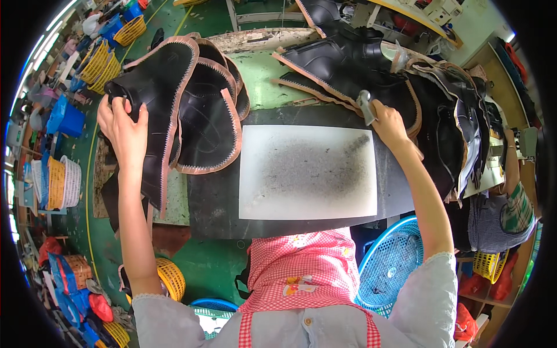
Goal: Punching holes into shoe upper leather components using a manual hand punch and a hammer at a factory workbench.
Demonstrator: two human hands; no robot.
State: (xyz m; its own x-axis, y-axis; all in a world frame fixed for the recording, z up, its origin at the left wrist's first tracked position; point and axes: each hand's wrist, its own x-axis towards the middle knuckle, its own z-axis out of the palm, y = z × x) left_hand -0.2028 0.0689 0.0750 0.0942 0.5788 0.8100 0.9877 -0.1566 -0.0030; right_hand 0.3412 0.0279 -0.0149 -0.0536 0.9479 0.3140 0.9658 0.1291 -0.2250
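Note:
My left hand (125, 124) is closed on the upper left part of a black leather piece (159, 93) with a pinkish-tan, zigzag-trimmed edge. Similar black pieces (203, 127) lie overlapped beside it on the left of the bench. In my right hand (387, 122) is a hammer (365, 107), its metal head showing past my fingers and its handle end below my wrist. That hand sits above the right upper corner of a white board (307, 200) smudged with dark specks. The board lies on a black mat (213, 203).
More black leather pieces (342, 64) are spread at the far right, beside a thick pile (441, 127). A blue basket (391, 264) stands below the bench's right side. At the far right another person (502, 223) works. Yellow baskets (100, 64) and a blue bin (65, 118) stand along the left.

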